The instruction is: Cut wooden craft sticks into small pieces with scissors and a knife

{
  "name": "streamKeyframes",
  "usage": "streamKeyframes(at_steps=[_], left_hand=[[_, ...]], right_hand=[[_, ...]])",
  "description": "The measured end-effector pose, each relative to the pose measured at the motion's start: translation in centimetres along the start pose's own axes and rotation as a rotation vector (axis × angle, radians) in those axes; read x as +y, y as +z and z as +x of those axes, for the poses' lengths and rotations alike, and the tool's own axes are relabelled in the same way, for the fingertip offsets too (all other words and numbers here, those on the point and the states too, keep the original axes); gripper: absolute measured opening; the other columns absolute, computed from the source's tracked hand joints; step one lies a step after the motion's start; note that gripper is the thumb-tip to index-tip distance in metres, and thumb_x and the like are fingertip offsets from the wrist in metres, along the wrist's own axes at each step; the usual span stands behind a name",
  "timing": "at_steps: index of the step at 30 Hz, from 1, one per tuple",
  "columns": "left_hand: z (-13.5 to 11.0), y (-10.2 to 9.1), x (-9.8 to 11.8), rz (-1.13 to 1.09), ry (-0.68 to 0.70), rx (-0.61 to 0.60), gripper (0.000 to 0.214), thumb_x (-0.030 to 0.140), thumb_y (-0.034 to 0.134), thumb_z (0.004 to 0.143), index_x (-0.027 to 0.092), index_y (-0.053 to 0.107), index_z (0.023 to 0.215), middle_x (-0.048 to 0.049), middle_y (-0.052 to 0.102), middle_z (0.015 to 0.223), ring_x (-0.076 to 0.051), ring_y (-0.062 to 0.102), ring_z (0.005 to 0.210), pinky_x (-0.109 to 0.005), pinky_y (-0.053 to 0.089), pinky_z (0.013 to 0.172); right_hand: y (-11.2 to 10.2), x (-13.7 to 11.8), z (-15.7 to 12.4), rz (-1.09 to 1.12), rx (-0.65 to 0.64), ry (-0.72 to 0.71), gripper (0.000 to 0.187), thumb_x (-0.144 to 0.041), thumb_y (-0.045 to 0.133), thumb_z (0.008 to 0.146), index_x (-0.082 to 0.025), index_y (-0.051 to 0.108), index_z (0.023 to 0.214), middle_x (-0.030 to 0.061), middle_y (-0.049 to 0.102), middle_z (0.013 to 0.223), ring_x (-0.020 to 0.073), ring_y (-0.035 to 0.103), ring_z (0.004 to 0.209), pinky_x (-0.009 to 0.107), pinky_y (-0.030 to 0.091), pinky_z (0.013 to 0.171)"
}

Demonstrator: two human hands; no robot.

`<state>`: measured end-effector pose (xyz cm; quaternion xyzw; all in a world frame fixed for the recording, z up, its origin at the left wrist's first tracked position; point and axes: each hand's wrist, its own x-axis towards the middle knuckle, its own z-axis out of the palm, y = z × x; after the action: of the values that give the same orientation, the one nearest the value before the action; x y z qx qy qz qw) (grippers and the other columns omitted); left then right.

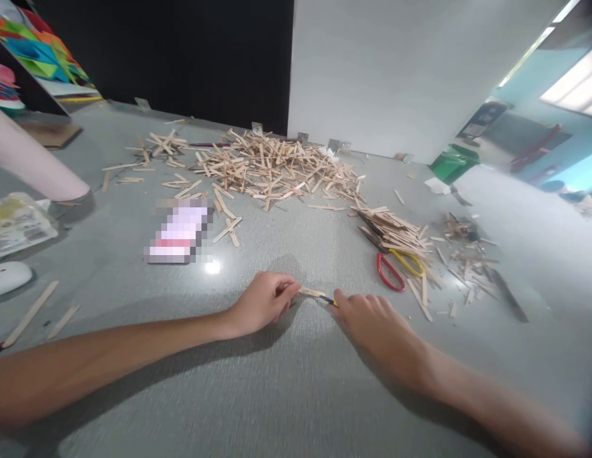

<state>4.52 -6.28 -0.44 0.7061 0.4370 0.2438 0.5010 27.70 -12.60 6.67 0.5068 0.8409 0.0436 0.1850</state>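
Observation:
My left hand (266, 296) pinches a short wooden craft stick (312, 292) between thumb and fingers, just above the table's middle. From the right, my right hand (372, 318) is closed around a small tool with a dark, narrow tip and a yellow part (332, 301). Its handle is hidden in the palm, so I cannot tell its exact kind. The dark tip meets the free end of the stick. Beyond my right hand lie scissors (391, 270) with one red and one yellow handle loop, their blades among a bundle of sticks (396, 230).
A wide heap of craft sticks (277, 165) spreads along the back, before a black and white upright panel (363, 76). At left are a blurred-out phone (179, 232), a white mouse (9, 278) and a pink cylinder (42, 165). Scraps (468, 273) and a green container (454, 163) are at right.

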Motion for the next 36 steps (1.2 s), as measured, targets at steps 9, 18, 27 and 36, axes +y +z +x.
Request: streamKeyframes(at_steps=[9,18,27,36], left_hand=[[0.0,-0.1,0.2,-0.006,-0.015,-0.016,0.045,0.043,0.050,0.107,0.019,0.059,0.070,0.0033,0.060,0.052,-0.009,0.052,0.037,-0.019,0.037,0.043],[-0.1,0.0,0.2,-0.001,-0.009,-0.014,0.047,0.044,0.050,0.108,0.019,0.057,0.069,0.0035,0.060,0.052,-0.009,0.051,0.038,-0.020,0.036,0.043],[0.0,-0.2,0.4,0.013,0.026,-0.031,0.048,0.045,0.049,0.108,0.019,0.057,0.068,0.0024,0.060,0.053,-0.010,0.051,0.042,-0.021,0.036,0.046],[0.0,-0.5,0.2,0.048,0.099,-0.096,0.048,0.045,0.050,0.107,0.017,0.062,0.071,0.0017,0.059,0.055,-0.011,0.049,0.050,-0.021,0.036,0.052]], right_hand=[[0.2,0.1,0.6,0.063,-0.071,0.003,0.034,-0.034,0.040,0.119,-0.015,0.067,0.120,0.0096,0.077,0.088,0.0278,0.077,0.076,0.033,0.032,0.055],[-0.2,0.0,0.5,0.036,-0.102,-0.030,0.037,-0.031,0.035,0.119,-0.013,0.067,0.124,0.0122,0.077,0.091,0.0257,0.076,0.078,0.031,0.036,0.057],[-0.1,-0.3,0.4,0.028,-0.082,-0.005,0.032,-0.030,0.039,0.118,-0.015,0.066,0.124,0.0113,0.078,0.094,0.0267,0.079,0.081,0.031,0.039,0.059],[1.0,-1.1,0.3,-0.045,0.009,0.009,0.018,-0.008,0.054,0.108,-0.015,0.067,0.118,0.0065,0.077,0.086,0.0220,0.078,0.072,0.032,0.038,0.053]])
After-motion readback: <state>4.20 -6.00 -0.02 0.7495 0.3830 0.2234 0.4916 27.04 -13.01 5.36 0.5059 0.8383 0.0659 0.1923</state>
